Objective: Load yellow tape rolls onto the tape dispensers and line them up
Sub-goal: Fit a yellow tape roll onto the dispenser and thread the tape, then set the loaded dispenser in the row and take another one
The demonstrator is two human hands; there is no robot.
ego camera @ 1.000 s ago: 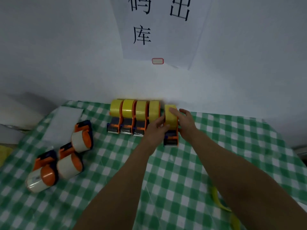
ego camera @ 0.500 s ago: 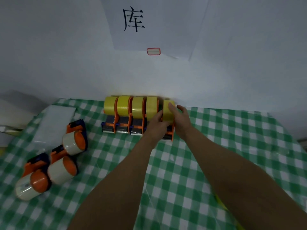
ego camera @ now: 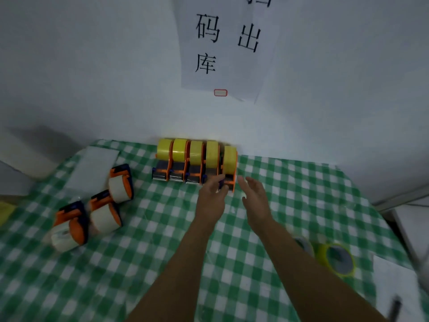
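So the row of five dispensers [ego camera: 195,161] loaded with yellow rolls sits at the back of the table [ego camera: 162,252], right up against the wall, and I'll place everything off that row.

Well to the left of it and nearer the camera there are three dispensers with white rolls [ego camera: 105,212], kind of scattered and lying on their sides. Between those and the wall lies a flat white sheet [ego camera: 97,168].

In the row itself, four dispensers stand flush side by side. The rightmost dispenser [ego camera: 229,161] touches its neighbour but sits a bit forward of the line.

The left hand [ego camera: 212,194] is right at the front of that one, with relaxed fingers holding nothing. It's too blurry to say if they actually touch it. The right hand [ego camera: 255,196] is just off the row's right end, fingers straight and spread, clear of everything.

Well right of the row and closer in, a loose yellow roll [ego camera: 339,261] lies flat on the table.
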